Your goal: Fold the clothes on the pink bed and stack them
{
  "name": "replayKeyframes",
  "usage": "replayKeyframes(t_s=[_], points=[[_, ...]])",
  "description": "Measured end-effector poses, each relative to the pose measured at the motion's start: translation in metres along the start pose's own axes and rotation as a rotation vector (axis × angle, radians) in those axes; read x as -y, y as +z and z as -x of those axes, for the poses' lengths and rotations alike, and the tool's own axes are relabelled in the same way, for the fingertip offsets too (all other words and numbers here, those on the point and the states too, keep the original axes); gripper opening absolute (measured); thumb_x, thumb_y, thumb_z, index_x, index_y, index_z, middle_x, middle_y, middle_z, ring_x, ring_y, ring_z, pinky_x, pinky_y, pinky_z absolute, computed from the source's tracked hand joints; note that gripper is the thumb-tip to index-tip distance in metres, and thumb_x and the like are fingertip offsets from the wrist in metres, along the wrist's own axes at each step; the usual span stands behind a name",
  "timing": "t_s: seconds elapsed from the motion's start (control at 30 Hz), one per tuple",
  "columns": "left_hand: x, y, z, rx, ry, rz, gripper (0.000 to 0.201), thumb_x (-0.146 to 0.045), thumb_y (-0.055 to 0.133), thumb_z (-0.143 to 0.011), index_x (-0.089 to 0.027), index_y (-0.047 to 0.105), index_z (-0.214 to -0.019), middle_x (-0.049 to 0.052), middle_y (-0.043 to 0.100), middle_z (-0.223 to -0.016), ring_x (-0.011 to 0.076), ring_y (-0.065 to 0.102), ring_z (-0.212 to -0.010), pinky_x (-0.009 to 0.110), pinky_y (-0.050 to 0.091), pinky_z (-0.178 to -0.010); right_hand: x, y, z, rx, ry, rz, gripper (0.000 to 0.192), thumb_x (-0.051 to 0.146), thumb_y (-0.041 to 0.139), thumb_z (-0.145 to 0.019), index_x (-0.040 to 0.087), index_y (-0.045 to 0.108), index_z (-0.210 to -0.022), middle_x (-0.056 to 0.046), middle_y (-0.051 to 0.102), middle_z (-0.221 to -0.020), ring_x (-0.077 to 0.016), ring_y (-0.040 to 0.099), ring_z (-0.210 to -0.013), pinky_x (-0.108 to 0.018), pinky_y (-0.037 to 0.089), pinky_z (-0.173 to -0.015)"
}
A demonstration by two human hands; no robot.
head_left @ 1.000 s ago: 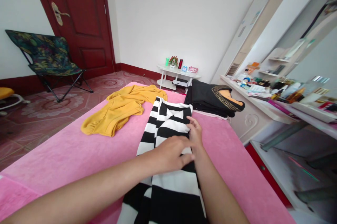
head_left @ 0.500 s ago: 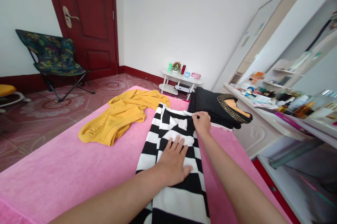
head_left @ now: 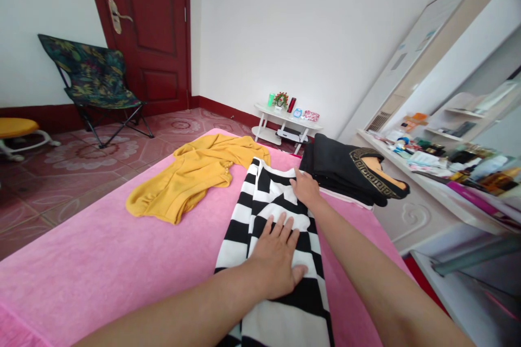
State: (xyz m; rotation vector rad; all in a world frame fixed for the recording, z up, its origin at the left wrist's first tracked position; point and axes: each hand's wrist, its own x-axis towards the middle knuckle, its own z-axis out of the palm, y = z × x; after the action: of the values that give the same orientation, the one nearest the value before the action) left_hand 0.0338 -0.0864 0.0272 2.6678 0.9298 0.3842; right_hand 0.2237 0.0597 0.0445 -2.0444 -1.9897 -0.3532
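A black-and-white striped garment (head_left: 280, 311), folded into a long strip, lies on the pink bed cover (head_left: 171, 260). My left hand (head_left: 279, 263) rests flat on its middle with the fingers spread. At the garment's far right corner is my right hand (head_left: 307, 189), its thumb and forefinger slightly apart on the cloth by the neckline edge. Left of the garment a yellow long-sleeved top (head_left: 195, 173) is spread out loosely and crumpled. Beyond my right hand sits a stack of folded black clothes (head_left: 334, 159), the top one with a gold-patterned neckline.
On the right stands a white dressing table (head_left: 411, 173) crowded with bottles and small items. A low white stand (head_left: 264, 111) with a potted plant is by the far wall. A folding chair (head_left: 101, 81) and a yellow stool (head_left: 18, 127) stand at left, near a red door (head_left: 154, 21).
My right hand has loosened from its pinch on the garment's corner and now lies on the cloth there. My left hand stays flat on the garment. The view has turned slightly left.
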Motion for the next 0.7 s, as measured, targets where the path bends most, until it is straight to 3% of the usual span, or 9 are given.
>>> replayKeyframes(t_s=[0.07, 0.17, 0.23, 0.33, 0.4, 0.53, 0.7], points=[[0.001, 0.003, 0.001, -0.02, 0.0, -0.002, 0.076, -0.063, 0.023, -0.089, -0.01, 0.031, -0.144, 0.015, 0.016, -0.153, 0.0322, 0.0, -0.141, 0.053, -0.002, -0.113, 0.001, -0.007, 0.019, -0.141, -0.035, -0.105, 0.044, 0.03, 0.038, -0.089, 0.017, 0.048, -0.13, -0.013, 0.054, -0.13, -0.0252, 0.044, -0.121, -0.04, 0.034, -0.098], [0.001, 0.003, 0.002, -0.03, -0.001, 0.007, 0.077, -0.063, 0.022, -0.089, -0.01, 0.031, -0.144, 0.015, 0.016, -0.152, 0.0322, 0.0, -0.141, 0.053, -0.002, -0.112, -0.004, -0.008, 0.049, -0.339, -0.048, -0.27, 0.041, 0.034, 0.03, -0.093, 0.019, 0.052, -0.125, -0.008, 0.05, -0.134, -0.0213, 0.042, -0.123, -0.037, 0.03, -0.104], [0.0, 0.0, 0.003, -0.024, -0.002, 0.01, 0.077, -0.062, 0.022, -0.089, -0.009, 0.031, -0.143, 0.015, 0.016, -0.152, 0.0326, 0.0, -0.141, 0.053, -0.001, -0.112, -0.009, 0.002, 0.062, -0.258, -0.024, -0.288, 0.045, 0.039, 0.03, -0.094, 0.018, 0.052, -0.127, -0.01, 0.049, -0.136, -0.0222, 0.04, -0.127, -0.04, 0.028, -0.107], [-0.001, -0.002, 0.002, -0.009, -0.01, -0.006, 0.074, -0.06, 0.027, -0.089, -0.009, 0.032, -0.143, 0.015, 0.015, -0.153, 0.0318, 0.001, -0.141, 0.052, -0.001, -0.113, -0.016, 0.023, 0.066, 0.067, 0.039, -0.246, 0.054, 0.044, 0.027, -0.093, 0.016, 0.04, -0.138, -0.01, 0.034, -0.147, -0.0252, 0.025, -0.137, -0.047, 0.023, -0.109], [0.0, -0.001, 0.002, -0.014, -0.011, -0.02, 0.073, -0.059, 0.029, -0.089, -0.01, 0.032, -0.143, 0.013, 0.015, -0.153, 0.0305, 0.001, -0.141, 0.05, -0.002, -0.113, -0.016, 0.032, 0.063, 0.216, 0.096, -0.211, 0.058, 0.046, 0.023, -0.094, 0.018, 0.03, -0.144, -0.007, 0.022, -0.153, -0.0251, 0.014, -0.141, -0.049, 0.019, -0.11], [0.003, 0.003, 0.001, -0.007, 0.008, -0.022, 0.072, -0.06, 0.03, -0.089, -0.013, 0.03, -0.143, 0.011, 0.014, -0.154, 0.0291, -0.002, -0.141, 0.049, -0.003, -0.113, -0.013, 0.026, 0.064, 0.31, 0.165, -0.212, 0.059, 0.051, 0.018, -0.094, 0.024, 0.021, -0.147, -0.003, 0.009, -0.155, -0.0253, 0.006, -0.142, -0.052, 0.012, -0.112], [0.005, -0.004, 0.011, 0.093, 0.102, 0.081, 0.084, -0.071, 0.031, -0.084, -0.016, 0.023, -0.146, 0.012, 0.011, -0.154, 0.0305, -0.003, -0.141, 0.052, -0.002, -0.112, -0.009, 0.005, 0.099, 0.321, 0.153, -0.261, 0.057, 0.053, 0.013, -0.094, 0.031, 0.019, -0.147, 0.001, 0.007, -0.156, -0.0238, 0.009, -0.142, -0.053, 0.01, -0.112]])
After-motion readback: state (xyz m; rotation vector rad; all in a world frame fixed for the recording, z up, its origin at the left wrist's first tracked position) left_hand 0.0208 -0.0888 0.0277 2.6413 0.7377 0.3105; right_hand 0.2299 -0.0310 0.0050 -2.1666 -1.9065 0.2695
